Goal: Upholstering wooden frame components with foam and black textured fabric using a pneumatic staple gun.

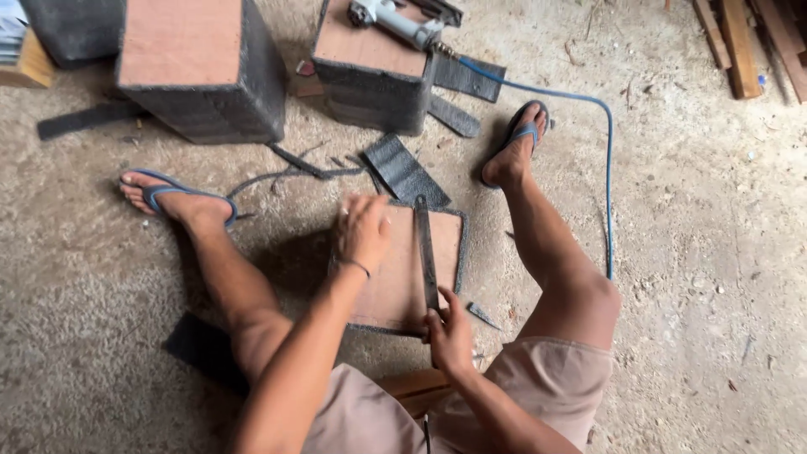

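Observation:
A square wooden box (395, 286) with a brown plywood top and dark fabric edging stands on the floor between my legs. My left hand (363, 229) rests on its top near the far left corner, fingers bent and blurred. My right hand (450, 332) grips the near end of a long dark strip (426, 252) that lies across the top from near edge to far edge. A loose dark fabric piece (405, 174) lies just beyond the box.
Two more fabric-covered boxes (202, 67) (374, 71) stand farther off; a pneumatic tool (395, 21) lies on the right one, its blue hose (609, 168) curving past my right foot. Dark scraps litter the concrete floor. Wooden planks (740, 42) lie at top right.

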